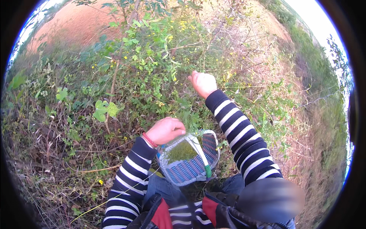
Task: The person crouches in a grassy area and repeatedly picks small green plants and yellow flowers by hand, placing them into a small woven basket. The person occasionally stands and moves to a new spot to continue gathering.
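Note:
A woven basket (183, 173) in blue and pinkish strips stands between my knees. Its white handle (195, 144) has a green wrap at the near end. Inside lies a heap of small yellow-green flower heads or buds (183, 151). My left hand (165, 130), with a red beaded bracelet (150, 140) at the wrist, is over the basket's far left rim. Its thumb and fingers are bent close together, and whatever they hold is hidden. Farther forward, my right hand (203, 83) reaches among the leafy stems, back of the hand up. Its fingers are curled; their grip is hidden.
Dense green plants with small yellow flowers (183, 26) surround the basket. A thin woody stem (116, 74) rises at left of centre. Dry twigs and leaf litter (48, 143) cover the ground on the left. Bare reddish soil (74, 25) lies beyond. A blurred oval (271, 200) covers the lower right.

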### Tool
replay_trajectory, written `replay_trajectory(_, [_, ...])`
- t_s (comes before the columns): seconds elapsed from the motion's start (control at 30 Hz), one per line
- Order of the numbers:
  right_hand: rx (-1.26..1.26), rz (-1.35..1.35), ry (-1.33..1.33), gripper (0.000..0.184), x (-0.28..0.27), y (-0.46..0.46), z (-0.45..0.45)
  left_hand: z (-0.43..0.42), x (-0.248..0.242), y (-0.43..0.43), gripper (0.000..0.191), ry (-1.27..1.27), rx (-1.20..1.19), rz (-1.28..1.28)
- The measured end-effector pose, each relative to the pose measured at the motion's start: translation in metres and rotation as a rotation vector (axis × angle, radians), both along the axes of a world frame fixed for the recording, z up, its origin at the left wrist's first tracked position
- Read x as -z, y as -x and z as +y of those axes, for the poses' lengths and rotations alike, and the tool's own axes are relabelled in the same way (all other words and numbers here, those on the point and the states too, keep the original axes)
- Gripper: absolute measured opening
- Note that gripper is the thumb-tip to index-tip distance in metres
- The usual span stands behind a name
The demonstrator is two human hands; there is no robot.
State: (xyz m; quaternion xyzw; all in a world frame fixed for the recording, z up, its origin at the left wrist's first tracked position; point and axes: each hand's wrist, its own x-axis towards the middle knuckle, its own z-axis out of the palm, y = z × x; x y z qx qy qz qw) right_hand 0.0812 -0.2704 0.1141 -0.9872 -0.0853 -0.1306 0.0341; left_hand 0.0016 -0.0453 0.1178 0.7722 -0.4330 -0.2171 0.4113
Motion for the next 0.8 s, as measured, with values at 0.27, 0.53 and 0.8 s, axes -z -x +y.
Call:
replay_trajectory(0.27, [0.003, -0.273, 0.026, 0.027, -0.022, 0.003, -0.006, 0.003, -0.001, 0.004, 0.016, -0.031, -0.026, 0.091])
replay_trajectory(0.53, [0.206, -0.266, -0.057, 0.027, -0.097, 0.005, -0.086, 0.008, 0.008, 0.002, 0.017, -0.106, 0.038, 0.096])
replay_trajectory(0.8, [0.006, 0.005, -1.791, 0.027, -0.157, 0.173, -0.030, 0.007, 0.013, 0.002, 0.021, 0.027, -0.152, 0.031])
